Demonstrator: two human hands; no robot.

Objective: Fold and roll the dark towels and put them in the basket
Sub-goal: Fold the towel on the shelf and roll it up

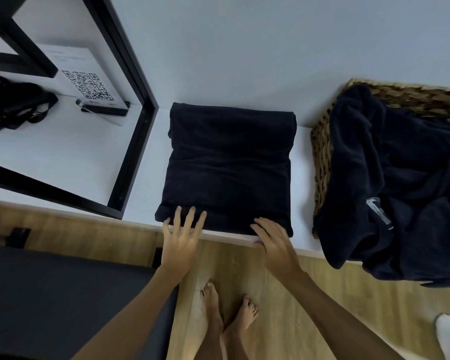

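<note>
**Dark towel folded flat on the white bench**

Dark terry, folded into a thick rectangle, the towel lies flat on the white bench, its near edge at the bench's front lip. The left hand rests at the towel's near left corner, its fingers spread straight and released on the cloth, gripping nothing. The right hand lies flat at the near right part of the towel, fingers extended, thumb over the bench edge. To the right stands a woven basket, with another dark towel heaped loosely in it and spilling over its front rim. On the left, a black frame surrounds a QR-code card.
</note>
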